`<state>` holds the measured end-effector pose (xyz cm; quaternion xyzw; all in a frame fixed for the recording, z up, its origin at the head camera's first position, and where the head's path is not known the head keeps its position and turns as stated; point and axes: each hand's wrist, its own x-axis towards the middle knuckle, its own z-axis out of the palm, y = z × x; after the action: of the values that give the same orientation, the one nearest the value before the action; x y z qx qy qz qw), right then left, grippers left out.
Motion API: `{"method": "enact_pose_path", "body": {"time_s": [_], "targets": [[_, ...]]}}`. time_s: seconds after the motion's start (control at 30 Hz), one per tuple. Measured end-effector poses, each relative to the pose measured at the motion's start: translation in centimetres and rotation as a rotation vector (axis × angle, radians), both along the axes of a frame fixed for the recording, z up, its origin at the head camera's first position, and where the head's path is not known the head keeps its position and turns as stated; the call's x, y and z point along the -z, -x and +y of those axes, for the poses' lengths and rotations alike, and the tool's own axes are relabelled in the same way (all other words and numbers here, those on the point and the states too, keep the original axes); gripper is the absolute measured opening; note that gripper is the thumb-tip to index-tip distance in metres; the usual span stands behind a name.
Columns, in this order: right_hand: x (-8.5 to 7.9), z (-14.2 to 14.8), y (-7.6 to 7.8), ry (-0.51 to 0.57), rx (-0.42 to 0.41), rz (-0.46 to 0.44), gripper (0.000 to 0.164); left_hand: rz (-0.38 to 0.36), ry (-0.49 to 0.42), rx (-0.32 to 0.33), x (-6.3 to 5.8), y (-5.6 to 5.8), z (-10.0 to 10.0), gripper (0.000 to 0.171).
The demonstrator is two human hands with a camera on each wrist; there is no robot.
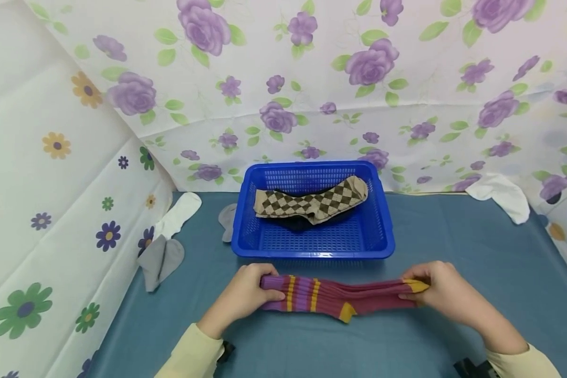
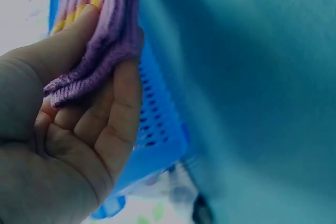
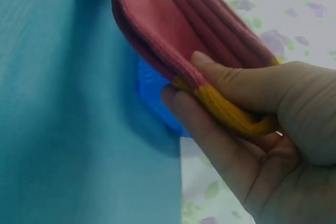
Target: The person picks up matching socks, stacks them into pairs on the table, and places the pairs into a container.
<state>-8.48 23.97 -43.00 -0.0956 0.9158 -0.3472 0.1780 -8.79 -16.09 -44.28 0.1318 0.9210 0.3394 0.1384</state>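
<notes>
A pair of maroon socks [image 1: 375, 296] with purple and yellow stripes, laid together, stretches sideways between the two hands in front of the basket. The left hand [image 1: 250, 294] pinches the purple cuff end between thumb and fingers; in the left wrist view two ribbed cuff layers [image 2: 94, 72] show in its grip. By the yellow toe end [image 3: 226, 108] the right hand [image 1: 446, 294] holds the socks, thumb on top and fingers beneath. A yellow heel [image 1: 347, 312] points toward the person.
Behind the hands stands a blue plastic basket [image 1: 312, 255] holding beige-and-brown argyle socks [image 1: 312, 205] over something black [image 1: 295, 224]. Grey socks [image 1: 160, 260] and a white sock [image 1: 179, 212] lie left, another grey sock [image 1: 228, 223] beside the basket, a white sock [image 1: 501, 194] far right. Flowered cloth walls surround the table.
</notes>
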Motion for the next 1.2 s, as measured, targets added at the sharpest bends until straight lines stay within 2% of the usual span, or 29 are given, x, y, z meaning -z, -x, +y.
{"method": "enact_pose_path", "body": {"time_s": [0.1,0.23,0.37,0.53,0.67,0.8,0.97,1.2], "targets": [[-1.1,0.1,0.0,0.038,0.001,-0.002,0.024,0.015,-0.035,-0.009,-1.6,-0.1,-0.6,0.015],[-2.4,-0.1,0.2,0.079,0.011,0.024,0.017,0.069,-0.096,-0.052,-3.7,0.2,-1.2,0.014],[-3.8,-0.4,0.9,0.095,0.021,0.094,0.014,0.143,-0.159,-0.098,-5.2,0.9,-1.7,0.014],[-5.5,-0.9,2.3,0.084,0.040,0.179,0.014,0.208,-0.219,-0.125,-6.6,2.3,-2.1,0.013],[-6.9,-1.4,3.9,0.076,0.043,0.272,0.019,0.249,-0.269,-0.147,-7.6,3.8,-2.3,0.016],[-7.7,-2.2,5.9,0.099,0.039,0.334,0.017,0.289,-0.269,-0.173,-8.3,5.7,-2.4,0.016],[-7.9,-2.9,8.8,0.110,0.066,0.317,0.016,0.306,-0.229,-0.167,-8.8,8.3,-2.5,0.017],[-7.0,-4.0,13.0,0.060,0.057,0.287,0.016,0.273,-0.118,-0.174,-8.7,12.3,-2.9,0.021]]}}
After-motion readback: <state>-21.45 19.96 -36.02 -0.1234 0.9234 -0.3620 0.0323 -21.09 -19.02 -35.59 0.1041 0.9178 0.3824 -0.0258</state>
